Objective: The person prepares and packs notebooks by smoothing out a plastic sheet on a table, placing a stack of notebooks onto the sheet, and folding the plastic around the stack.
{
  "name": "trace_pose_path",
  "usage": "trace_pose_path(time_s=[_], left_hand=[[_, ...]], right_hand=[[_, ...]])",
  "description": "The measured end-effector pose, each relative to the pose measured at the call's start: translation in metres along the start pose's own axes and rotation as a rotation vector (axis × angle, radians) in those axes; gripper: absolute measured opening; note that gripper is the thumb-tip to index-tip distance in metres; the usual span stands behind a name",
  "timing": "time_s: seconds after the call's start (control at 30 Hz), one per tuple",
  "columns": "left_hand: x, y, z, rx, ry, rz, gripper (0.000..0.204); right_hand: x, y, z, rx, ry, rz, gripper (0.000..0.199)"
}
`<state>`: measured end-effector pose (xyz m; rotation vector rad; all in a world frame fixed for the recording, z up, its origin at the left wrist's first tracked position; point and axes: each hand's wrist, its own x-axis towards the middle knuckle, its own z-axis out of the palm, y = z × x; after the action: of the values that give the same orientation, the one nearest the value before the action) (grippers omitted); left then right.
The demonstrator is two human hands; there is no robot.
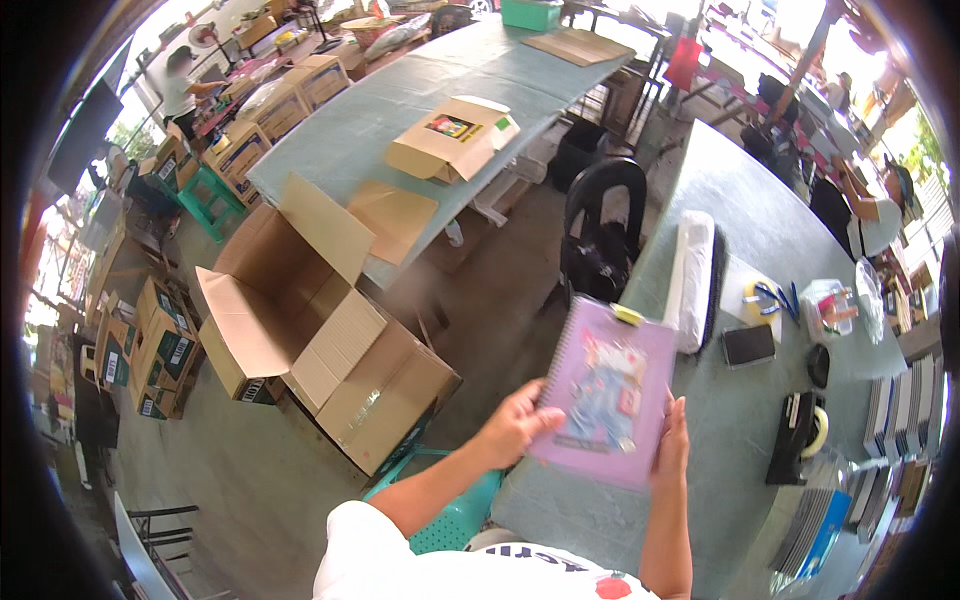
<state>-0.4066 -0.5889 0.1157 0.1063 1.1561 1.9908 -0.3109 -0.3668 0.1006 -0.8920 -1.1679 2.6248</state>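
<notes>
A purple spiral notebook (605,395) with a picture on its cover is held up in front of me, over the edge of the grey-green table (560,510). My left hand (527,422) grips its left side, with the thumb on the cover and the coil just above. Along the right edge my right hand (672,440) holds the notebook, its fingers mostly behind it. A yellow tab or clip (627,314) shows at the notebook's top edge.
Right of the notebook lie a long white wrapped package (692,280), a dark phone-like slab (748,346), a tape dispenser (797,438) and notebook stacks (812,532). An open carton (375,395) stands left; a black chair (603,215) stands ahead. Other people are farther off.
</notes>
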Motion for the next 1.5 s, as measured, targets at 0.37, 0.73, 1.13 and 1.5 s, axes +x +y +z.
trace_pose_path(time_s=[0.37,0.73,1.13,1.5], left_hand=[[0.169,0.126,-0.268,0.145,0.968,0.543,0.056],[0.174,0.059,-0.242,0.698,0.704,0.472,0.056],[0.050,-0.045,0.069,0.701,0.293,0.439,0.026],[-0.007,-0.251,0.315,1.017,-0.233,0.237,0.024]], right_hand=[[0.006,0.080,0.007,-1.855,0.137,-0.610,0.044],[0.013,0.079,0.002,-1.851,0.143,-0.666,0.048],[-0.267,-0.112,0.003,0.274,-0.997,-0.925,0.013],[-0.444,-0.148,-0.190,0.571,-0.741,-0.898,0.026]])
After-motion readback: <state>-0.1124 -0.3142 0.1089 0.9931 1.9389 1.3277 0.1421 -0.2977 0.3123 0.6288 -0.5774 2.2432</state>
